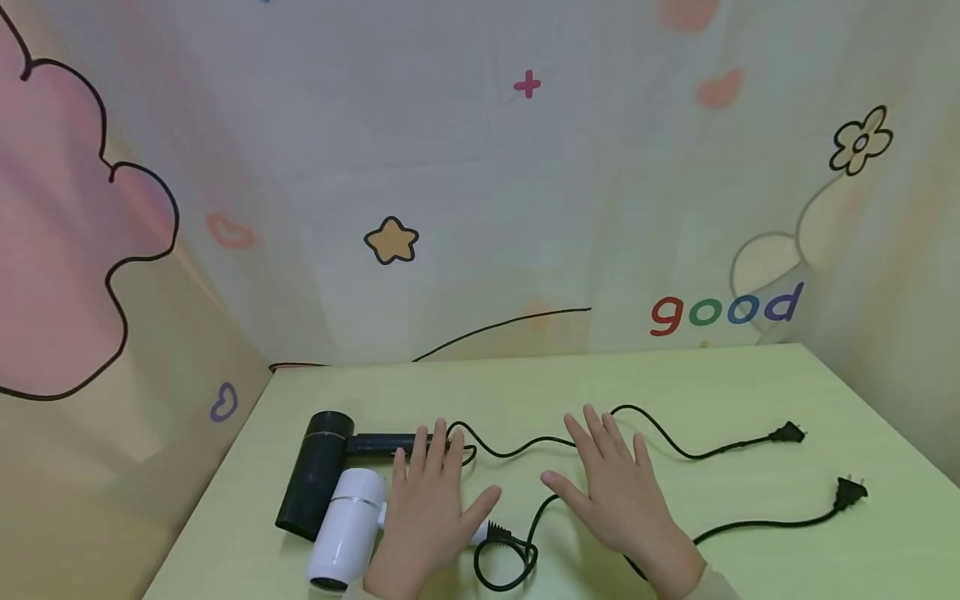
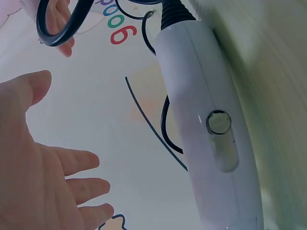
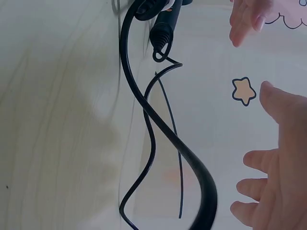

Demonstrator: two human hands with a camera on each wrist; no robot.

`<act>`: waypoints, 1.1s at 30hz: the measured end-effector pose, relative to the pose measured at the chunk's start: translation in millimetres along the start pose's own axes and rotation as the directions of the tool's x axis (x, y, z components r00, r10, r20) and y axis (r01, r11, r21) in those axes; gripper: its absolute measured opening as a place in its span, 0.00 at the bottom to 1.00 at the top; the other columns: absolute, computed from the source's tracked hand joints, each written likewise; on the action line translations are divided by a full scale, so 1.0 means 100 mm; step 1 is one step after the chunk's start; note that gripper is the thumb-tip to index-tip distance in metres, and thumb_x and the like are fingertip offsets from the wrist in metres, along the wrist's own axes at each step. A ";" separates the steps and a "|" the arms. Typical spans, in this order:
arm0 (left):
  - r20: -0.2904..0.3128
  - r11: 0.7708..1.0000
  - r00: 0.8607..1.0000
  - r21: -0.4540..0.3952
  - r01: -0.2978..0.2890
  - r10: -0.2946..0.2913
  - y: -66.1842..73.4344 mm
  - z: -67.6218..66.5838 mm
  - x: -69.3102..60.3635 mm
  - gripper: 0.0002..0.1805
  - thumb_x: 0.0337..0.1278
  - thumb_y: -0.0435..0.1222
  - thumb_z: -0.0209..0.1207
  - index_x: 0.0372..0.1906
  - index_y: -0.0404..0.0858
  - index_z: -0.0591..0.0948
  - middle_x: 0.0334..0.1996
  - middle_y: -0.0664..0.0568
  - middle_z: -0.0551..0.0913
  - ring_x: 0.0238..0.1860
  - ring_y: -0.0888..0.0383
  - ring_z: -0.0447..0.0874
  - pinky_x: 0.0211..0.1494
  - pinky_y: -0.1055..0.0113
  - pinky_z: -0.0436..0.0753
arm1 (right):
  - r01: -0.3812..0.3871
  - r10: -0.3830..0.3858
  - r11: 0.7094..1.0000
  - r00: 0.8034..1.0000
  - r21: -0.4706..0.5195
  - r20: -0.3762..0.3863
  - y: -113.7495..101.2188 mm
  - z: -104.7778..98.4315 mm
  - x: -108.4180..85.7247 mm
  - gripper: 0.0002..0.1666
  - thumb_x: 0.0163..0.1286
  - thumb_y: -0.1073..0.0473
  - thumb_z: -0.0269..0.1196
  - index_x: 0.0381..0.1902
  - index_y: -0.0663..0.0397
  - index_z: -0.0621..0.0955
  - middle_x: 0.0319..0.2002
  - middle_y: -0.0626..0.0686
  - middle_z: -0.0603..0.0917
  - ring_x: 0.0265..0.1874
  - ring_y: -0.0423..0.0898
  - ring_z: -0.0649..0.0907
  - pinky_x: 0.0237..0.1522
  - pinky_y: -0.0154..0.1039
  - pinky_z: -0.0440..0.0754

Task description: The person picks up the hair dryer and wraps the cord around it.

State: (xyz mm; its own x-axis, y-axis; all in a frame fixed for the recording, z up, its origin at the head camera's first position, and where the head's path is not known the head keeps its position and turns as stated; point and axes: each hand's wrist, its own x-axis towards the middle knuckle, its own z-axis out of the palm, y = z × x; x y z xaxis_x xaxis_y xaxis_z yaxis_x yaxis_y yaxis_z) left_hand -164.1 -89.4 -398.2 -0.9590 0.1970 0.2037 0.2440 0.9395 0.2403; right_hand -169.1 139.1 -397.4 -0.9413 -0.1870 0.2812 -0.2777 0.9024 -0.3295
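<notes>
Fingers point(image 1: 437, 446) spread and free, a person's left hand point(image 1: 427, 517) and right hand point(image 1: 618, 492) hover over a pale table point(image 1: 525, 392). Beside the left hand lies a white dryer point(image 1: 348, 525) (its handle point(image 2: 204, 86) partly hidden in the head view), with a black dryer point(image 1: 315, 479) just beyond; their cords point(image 1: 757, 524) trail right to two plugs point(image 1: 848, 495).

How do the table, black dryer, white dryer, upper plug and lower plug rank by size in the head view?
1. Table
2. Black dryer and white dryer: unsure; the white sits nearer the camera, and the left hand hides part of both.
3. Upper plug and lower plug: alike.
</notes>
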 end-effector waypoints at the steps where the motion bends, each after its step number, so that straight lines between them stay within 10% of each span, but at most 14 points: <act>1: 0.001 1.000 1.000 0.006 0.001 -0.001 -0.01 -0.01 -0.01 0.46 0.59 0.67 0.42 0.72 0.40 0.58 0.74 0.43 0.50 0.75 0.41 0.45 0.71 0.40 0.50 | 0.000 0.000 1.000 1.000 -0.001 0.001 -0.01 0.00 0.00 0.46 0.65 0.28 0.49 0.72 0.48 0.61 0.74 0.57 0.56 0.73 0.60 0.53 0.67 0.66 0.45; 33: 0.022 0.979 0.982 0.086 0.185 -0.188 -0.20 -0.12 -0.16 0.46 0.55 0.66 0.47 0.71 0.40 0.61 0.73 0.39 0.54 0.73 0.35 0.47 0.70 0.35 0.45 | 0.073 -0.072 0.997 0.994 -0.010 0.081 -0.24 0.20 -0.03 0.46 0.63 0.29 0.53 0.72 0.46 0.60 0.74 0.55 0.54 0.74 0.56 0.53 0.68 0.65 0.46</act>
State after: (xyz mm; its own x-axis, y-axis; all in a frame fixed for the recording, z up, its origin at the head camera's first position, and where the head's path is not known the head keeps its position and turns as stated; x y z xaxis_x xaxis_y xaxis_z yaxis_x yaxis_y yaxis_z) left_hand -151.7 -114.7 -395.0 -0.9907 0.0233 0.1337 0.0489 0.9803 0.1916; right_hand -163.1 110.3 -408.4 -0.9314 -0.2819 0.2303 -0.3434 0.8902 -0.2992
